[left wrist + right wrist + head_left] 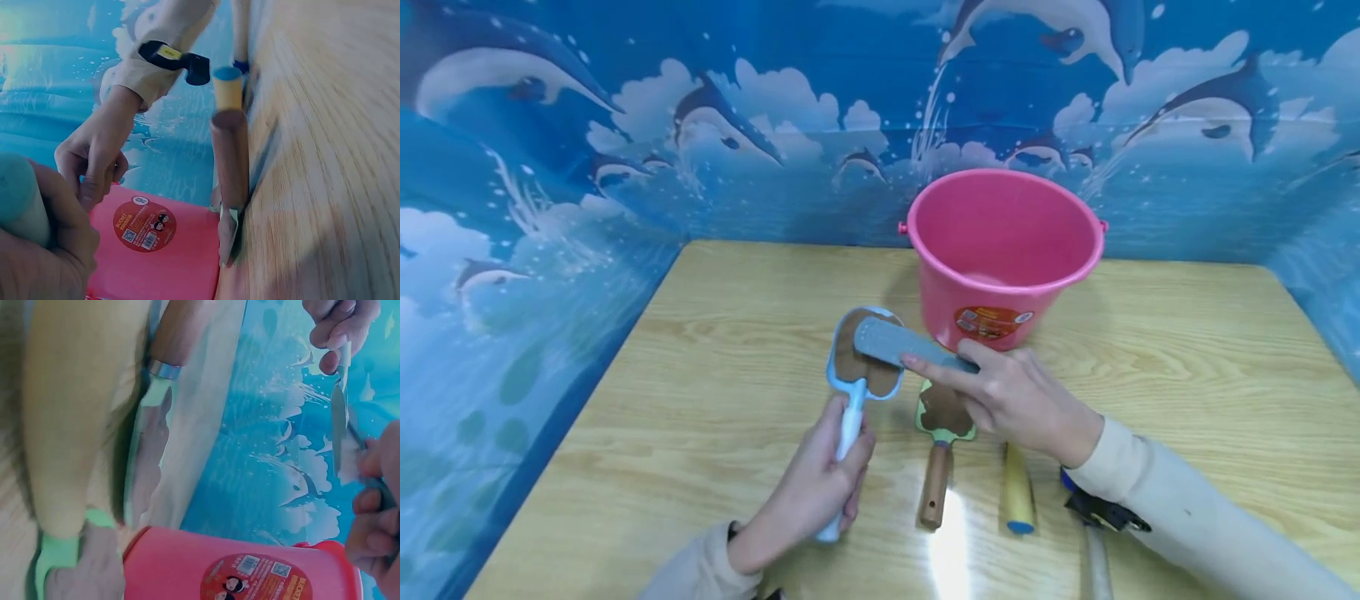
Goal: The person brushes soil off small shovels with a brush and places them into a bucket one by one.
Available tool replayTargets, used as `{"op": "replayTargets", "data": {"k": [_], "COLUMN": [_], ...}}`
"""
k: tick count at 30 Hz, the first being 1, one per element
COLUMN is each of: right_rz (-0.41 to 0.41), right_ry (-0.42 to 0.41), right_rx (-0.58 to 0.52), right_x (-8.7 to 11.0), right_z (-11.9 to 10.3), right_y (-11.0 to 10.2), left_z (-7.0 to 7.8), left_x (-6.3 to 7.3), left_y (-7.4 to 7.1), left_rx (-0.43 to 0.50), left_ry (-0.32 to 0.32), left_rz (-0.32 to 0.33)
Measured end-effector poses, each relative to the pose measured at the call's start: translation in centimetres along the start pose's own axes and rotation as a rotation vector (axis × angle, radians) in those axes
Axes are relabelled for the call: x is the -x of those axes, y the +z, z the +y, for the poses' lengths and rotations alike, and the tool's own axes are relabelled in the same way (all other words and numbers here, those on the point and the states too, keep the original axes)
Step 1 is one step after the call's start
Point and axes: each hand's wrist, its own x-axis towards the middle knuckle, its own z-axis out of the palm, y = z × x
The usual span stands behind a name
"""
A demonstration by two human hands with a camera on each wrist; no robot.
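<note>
My left hand (820, 479) grips the light blue handle of a small shovel (847, 358), its blade raised above the table and coated with brown, mud-like dirt. With my right hand (1018, 398) I hold a flat grey-blue brush (891, 340), forefinger stretched along it; its head lies over the dirty blade. Pale, blurred bristles show at the blade in the right wrist view. Below my right hand lies a green shovel (947, 410) with a brown wooden handle, dirt on its blade too. In the left wrist view, a rounded pale handle end (22, 194) shows in my left hand.
A pink bucket (936, 292) stands behind my right hand. A yellow-handled shovel (1018, 492), its blade green and dirty in the right wrist view, lies right of the wooden-handled one. Another tool's grey handle (1099, 558) lies under my right forearm. A dolphin-print cloth (805, 142) surrounds the table.
</note>
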Motion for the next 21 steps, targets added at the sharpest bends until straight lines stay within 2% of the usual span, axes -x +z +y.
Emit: {"op": "replayTargets", "data": {"k": [4, 7, 11, 16, 19, 21], "right_rz": [0.012, 0.062, 0.107, -0.029, -0.098, -0.131], "right_ry": [0.048, 0.065, 0.007, -0.100, -0.094, -0.084], "right_rx": [0.041, 0.043, -0.012, -0.068, -0.076, -0.083], "right_x": [-0.4, -0.7, -0.9, -0.6, -0.4, -0.3], "right_z": [0.0, 0.1, -0.1, -1.3, -1.7, -1.9], "right_y": [0.3, 0.5, 0.6, 1.2, 1.4, 1.5], "left_z": [0.0, -0.2, -0.3, -0.2, -0.2, -0.2], "left_x": [0.0, -0.1, -0.4, -0.7, -0.8, -0.9], "left_y": [-0.1, -0.2, -0.3, -0.4, -0.5, -0.5], "left_rx": [0.029, 0.069, 0.071, -0.015, -0.053, -0.043], "left_ry": [-0.017, -0.041, -0.045, 0.005, 0.024, 0.006], "left_rz": [0.012, -0.002, -0.026, -0.021, -0.015, -0.026]}}
